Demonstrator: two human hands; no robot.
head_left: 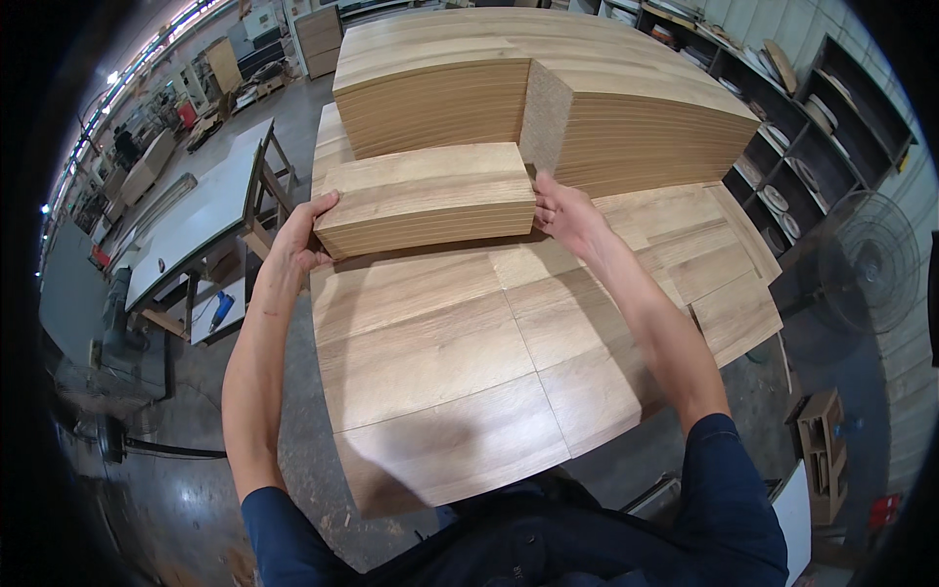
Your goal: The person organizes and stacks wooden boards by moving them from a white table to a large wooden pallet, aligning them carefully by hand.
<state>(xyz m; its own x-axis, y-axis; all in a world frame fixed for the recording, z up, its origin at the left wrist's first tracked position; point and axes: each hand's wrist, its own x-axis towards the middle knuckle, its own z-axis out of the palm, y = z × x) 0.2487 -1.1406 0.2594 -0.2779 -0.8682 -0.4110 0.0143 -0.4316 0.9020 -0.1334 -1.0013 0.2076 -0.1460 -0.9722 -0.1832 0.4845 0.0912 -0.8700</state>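
Note:
A short stack of wood-grain boards point(425, 210) sits between my two hands, its long side facing me. My left hand point(305, 233) clasps its left end, thumb near the lower edge and fingers at the top corner. At the opposite end, my right hand point(569, 217) presses its curled fingers against the boards' edges. Under and in front of the stack lie more wood-grain panels point(421, 362), laid flat side by side. Behind it rise taller stacks of matching boards point(646, 142). The underside of the held stack is hidden.
A white-topped workbench point(201, 220) stands to the left, with a blue tool point(223, 309) on its lower shelf. On the right are a caged fan point(866, 264) and dark shelving point(831, 108) holding round and curved pieces. Another fan point(108, 396) is at lower left.

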